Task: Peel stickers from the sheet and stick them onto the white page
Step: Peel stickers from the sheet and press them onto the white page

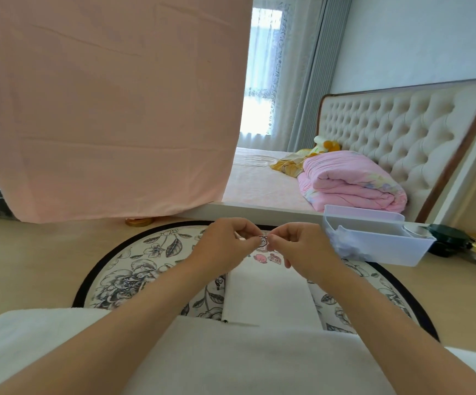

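Observation:
A small sticker (263, 240) with a dark outline is held in the air between both hands, just above the far end of the white page (268, 292). My left hand (225, 246) pinches its left edge with thumb and forefinger. My right hand (296, 246) pinches its right edge, its other fingers curled. The white page lies lengthwise on a round floral mat (134, 269). Two pink stickers (268, 258) sit stuck near the page's far end. I cannot tell where the sticker sheet is.
A translucent plastic bin (373, 240) stands right of the hands at the table's back edge. Dark and gold jars (459, 243) sit beyond it. A gold lid (138, 222) lies under a hanging pink cloth (111, 109). A white cloth (231, 360) covers my lap.

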`<action>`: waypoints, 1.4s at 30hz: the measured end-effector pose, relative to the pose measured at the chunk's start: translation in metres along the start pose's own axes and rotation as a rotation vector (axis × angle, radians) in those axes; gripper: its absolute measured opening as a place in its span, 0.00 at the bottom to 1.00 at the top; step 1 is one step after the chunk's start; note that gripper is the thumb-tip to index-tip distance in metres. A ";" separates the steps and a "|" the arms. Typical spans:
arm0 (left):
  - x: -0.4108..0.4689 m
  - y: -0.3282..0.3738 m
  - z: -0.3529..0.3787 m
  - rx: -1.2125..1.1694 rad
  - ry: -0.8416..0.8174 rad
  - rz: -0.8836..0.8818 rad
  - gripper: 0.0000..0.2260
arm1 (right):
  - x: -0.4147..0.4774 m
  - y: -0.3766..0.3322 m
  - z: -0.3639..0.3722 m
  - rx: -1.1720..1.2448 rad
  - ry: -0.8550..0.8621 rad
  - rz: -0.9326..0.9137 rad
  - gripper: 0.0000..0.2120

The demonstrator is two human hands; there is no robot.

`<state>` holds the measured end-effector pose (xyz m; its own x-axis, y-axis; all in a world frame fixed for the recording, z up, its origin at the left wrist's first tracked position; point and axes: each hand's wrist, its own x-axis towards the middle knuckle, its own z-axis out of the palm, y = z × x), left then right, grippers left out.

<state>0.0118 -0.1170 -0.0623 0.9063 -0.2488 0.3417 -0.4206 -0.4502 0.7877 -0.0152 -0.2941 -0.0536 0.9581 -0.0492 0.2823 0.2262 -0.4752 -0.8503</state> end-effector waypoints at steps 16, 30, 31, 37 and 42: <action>0.011 -0.012 0.048 -0.015 0.043 -0.027 0.03 | 0.005 0.036 -0.007 -0.571 0.192 -0.250 0.04; 0.008 -0.016 0.039 -0.203 0.029 -0.032 0.04 | 0.005 0.031 -0.014 0.192 -0.139 0.113 0.07; 0.008 -0.016 0.039 -0.202 0.023 -0.027 0.04 | 0.005 0.031 -0.014 0.174 -0.128 0.101 0.07; 0.007 -0.016 0.042 -0.199 0.017 -0.013 0.03 | 0.007 0.034 -0.008 -0.028 -0.041 -0.041 0.08; 0.008 -0.016 0.042 -0.213 0.047 -0.056 0.04 | 0.008 0.031 -0.008 0.023 -0.079 -0.016 0.07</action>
<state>0.0241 -0.1479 -0.0933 0.9309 -0.1859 0.3145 -0.3561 -0.2697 0.8947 -0.0024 -0.3165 -0.0740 0.9649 0.0282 0.2609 0.2448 -0.4554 -0.8560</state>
